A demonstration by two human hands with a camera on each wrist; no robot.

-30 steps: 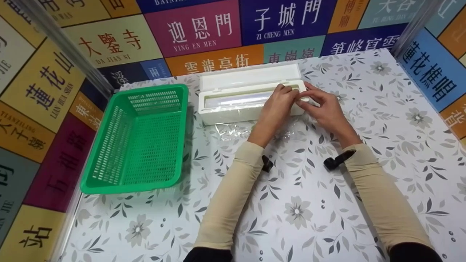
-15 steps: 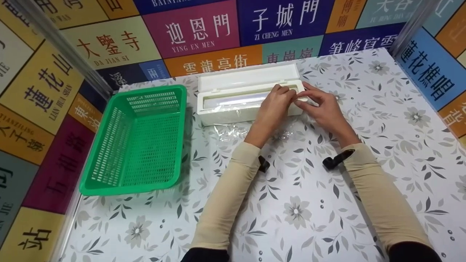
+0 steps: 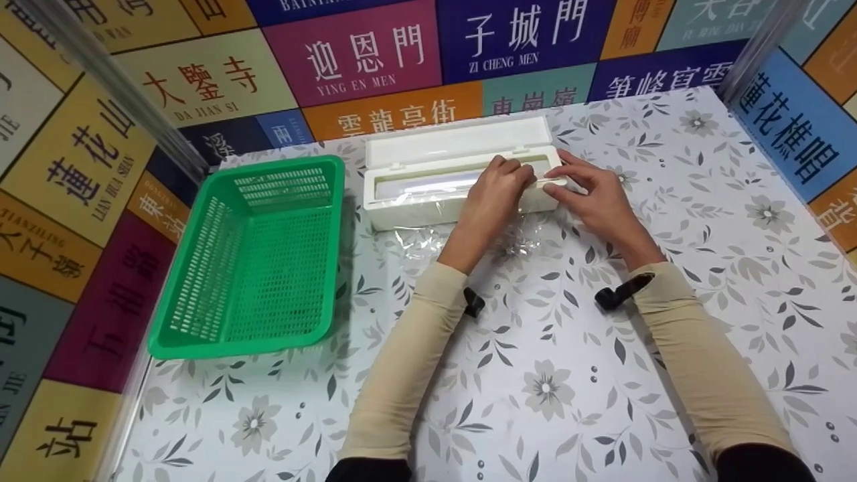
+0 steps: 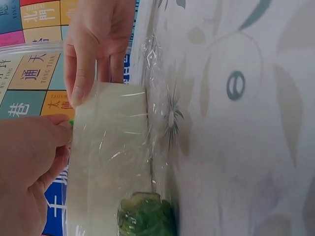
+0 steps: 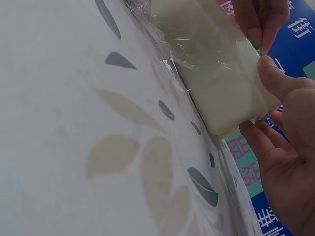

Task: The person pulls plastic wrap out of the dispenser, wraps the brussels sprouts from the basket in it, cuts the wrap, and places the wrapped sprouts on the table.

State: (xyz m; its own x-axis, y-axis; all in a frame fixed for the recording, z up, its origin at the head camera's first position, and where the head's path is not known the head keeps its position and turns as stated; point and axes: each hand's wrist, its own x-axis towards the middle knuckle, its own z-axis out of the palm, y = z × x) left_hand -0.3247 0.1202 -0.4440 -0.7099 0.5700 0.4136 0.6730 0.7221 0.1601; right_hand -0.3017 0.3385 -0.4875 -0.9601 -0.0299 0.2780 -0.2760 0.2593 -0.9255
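Observation:
A cream cling film dispenser box (image 3: 422, 213) stands with its white lid (image 3: 458, 142) raised at the back. Inside lies a roll of cling film (image 3: 435, 184); clear film (image 3: 428, 241) drapes over the front onto the table. My left hand (image 3: 492, 197) is at the box's front top edge, right of centre. Its fingertips pinch a small green slide cutter (image 4: 72, 121), mostly hidden by them. My right hand (image 3: 598, 201) grips the box's right end, thumb at the front edge, fingers round the end. A green leafy picture (image 4: 146, 215) shows on the box front in the left wrist view.
A green plastic basket (image 3: 281, 268) stands left of the box on the floral table cover (image 3: 535, 415). Panels with printed characters (image 3: 375, 57) rise behind the table and at both sides.
My left hand has slid left along the box's front edge, away from the right hand. The right hand keeps its place on the box's end, and the box has not moved.

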